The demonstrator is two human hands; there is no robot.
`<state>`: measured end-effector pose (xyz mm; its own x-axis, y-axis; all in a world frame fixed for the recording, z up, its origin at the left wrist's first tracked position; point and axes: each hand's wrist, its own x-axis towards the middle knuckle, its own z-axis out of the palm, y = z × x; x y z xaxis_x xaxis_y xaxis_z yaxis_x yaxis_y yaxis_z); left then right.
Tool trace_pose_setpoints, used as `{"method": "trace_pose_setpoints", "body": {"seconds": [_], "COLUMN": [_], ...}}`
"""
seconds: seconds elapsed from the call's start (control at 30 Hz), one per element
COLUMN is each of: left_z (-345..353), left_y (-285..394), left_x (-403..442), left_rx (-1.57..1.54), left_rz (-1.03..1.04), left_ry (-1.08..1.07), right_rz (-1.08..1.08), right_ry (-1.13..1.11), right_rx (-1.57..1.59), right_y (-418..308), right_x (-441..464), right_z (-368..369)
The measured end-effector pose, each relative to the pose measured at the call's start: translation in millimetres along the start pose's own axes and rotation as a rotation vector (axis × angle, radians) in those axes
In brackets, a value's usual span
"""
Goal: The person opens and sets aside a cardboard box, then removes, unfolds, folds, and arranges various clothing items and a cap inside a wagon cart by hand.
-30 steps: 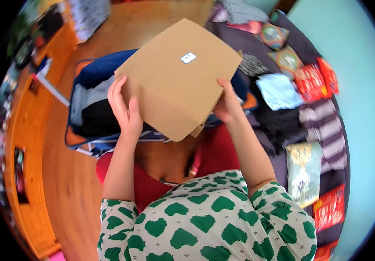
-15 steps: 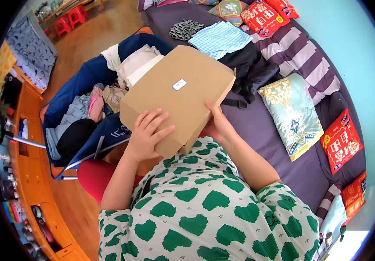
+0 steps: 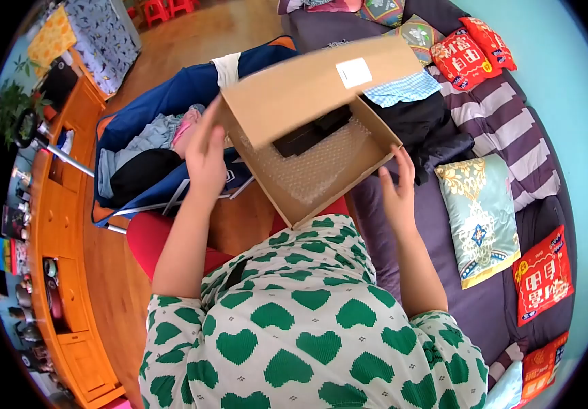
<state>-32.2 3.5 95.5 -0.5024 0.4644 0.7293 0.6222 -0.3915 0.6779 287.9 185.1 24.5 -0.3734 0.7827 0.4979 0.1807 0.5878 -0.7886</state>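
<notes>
An opened brown cardboard box is tilted in front of my lap, its lid raised and a white label on the lid. Inside lie bubble wrap and a black object that the lid partly covers. My left hand, somewhat blurred, is closed at the left edge of the lid and box. At the right corner, my right hand has its fingers apart, fingertips against the cardboard and thumb held away.
A blue folding hamper with clothes stands at left, beside an orange wooden cabinet. On the right, a purple sofa holds a patterned cushion, red snack-bag cushions and dark clothing.
The box has gone from closed to open, showing bubble wrap and a black object. My left hand has moved from the top to the left edge; my right hand has shifted right and spread.
</notes>
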Motion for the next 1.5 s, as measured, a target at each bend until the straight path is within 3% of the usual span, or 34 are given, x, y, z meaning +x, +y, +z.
{"method": "trace_pose_setpoints", "body": {"seconds": [0.07, 0.17, 0.33, 0.43, 0.57, 0.7, 0.77, 0.8, 0.83, 0.87, 0.9, 0.97, 1.03, 1.1, 1.23, 1.37, 1.5], "left_z": [-6, -16, -25, -25, -16, -4, -2, 3, 5, 6, 9, 11, 21, 28, 34, 28, 21], "left_y": [-9, -25, -10, -27, -24, -10, -25, -27, -26, -15, -8, -26, -35, -25, -25, -15, -9], "left_x": [28, 74, 108, 107, 79, 49, 40, 38, 39, 42, 45, 48, 53, 60, 77, 89, 90], "left_rx": [-0.078, -0.312, -0.523, -0.458, -0.441, -0.288, -0.36, -0.428, -0.491, -0.48, -0.493, -0.484, -0.505, -0.554, -0.59, -0.497, -0.454], "left_rz": [-0.186, -0.316, -0.535, -0.458, -0.389, -0.275, -0.319, -0.341, -0.362, -0.421, -0.439, -0.319, -0.282, -0.246, -0.315, -0.369, -0.44], "left_ry": [0.079, 0.167, 0.145, 0.121, 0.011, -0.14, -0.148, -0.118, -0.083, -0.061, -0.007, -0.025, -0.041, -0.043, -0.001, 0.037, -0.015], "right_rz": [-0.208, -0.251, -0.322, -0.296, -0.285, -0.263, -0.207, -0.082, -0.16, -0.097, -0.055, -0.027, 0.065, 0.033, -0.041, -0.088, -0.133], "right_ry": [-0.113, -0.306, -0.314, -0.523, -0.613, -0.432, 0.088, 0.26, 0.364, 0.367, 0.325, 0.21, -0.13, -0.167, -0.013, 0.028, 0.067], "right_rx": [-0.362, -0.55, -0.564, -0.413, -0.245, -0.215, -0.062, 0.033, 0.121, 0.084, 0.257, 0.196, 0.35, 0.239, 0.102, -0.205, -0.29], "right_y": [-16, -19, -24, -34, -56, -72, -25, -8, -4, 21, 30, 47, 77, 48, 26, -15, -33], "right_x": [1, -4, -3, -1, -8, -7, 1, 11, 30, 44, 54, 68, 80, 86, 106, 120, 122], "right_z": [-8, -6, -1, -6, 4, -7, -15, -18, -13, -18, -14, -7, -10, 3, 12, 1, -2]}}
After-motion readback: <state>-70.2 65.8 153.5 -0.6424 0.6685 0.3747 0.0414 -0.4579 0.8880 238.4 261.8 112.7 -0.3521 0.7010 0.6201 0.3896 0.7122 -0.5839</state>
